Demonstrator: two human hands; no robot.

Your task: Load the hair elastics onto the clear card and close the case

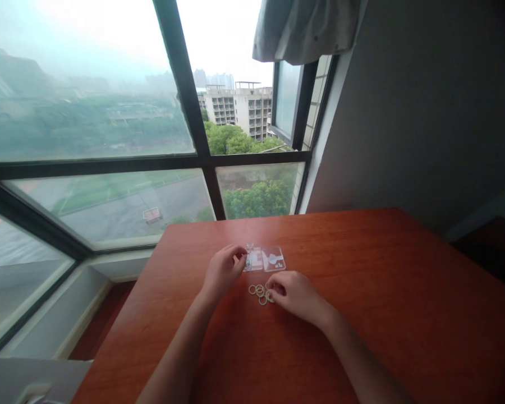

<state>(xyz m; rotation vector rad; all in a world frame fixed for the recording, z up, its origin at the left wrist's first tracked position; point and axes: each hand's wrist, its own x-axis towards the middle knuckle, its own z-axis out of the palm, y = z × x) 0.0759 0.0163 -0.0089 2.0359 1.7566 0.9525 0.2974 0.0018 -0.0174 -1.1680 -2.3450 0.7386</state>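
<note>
An opened clear plastic box (256, 260) lies on the table, its see-through lid (274, 259) flat to the right with white printing on it. My left hand (227, 268) is closed at the box's left edge, thumb and fingertips pinched on it. Small things are inside the box, too small to name. Nearer to me lie several pale rings (260, 290), loosely bunched and partly overlapping. My right hand (297, 292) is over the right side of this bunch, its thumb and forefinger closed around a ring and partly hiding others.
The reddish-brown wooden table (345, 241) reaches to the window's dark frame (151, 165) at the back. A grey wall (404, 129) rises on the right. A gathered curtain (305, 31) hangs above an opened window pane (287, 101).
</note>
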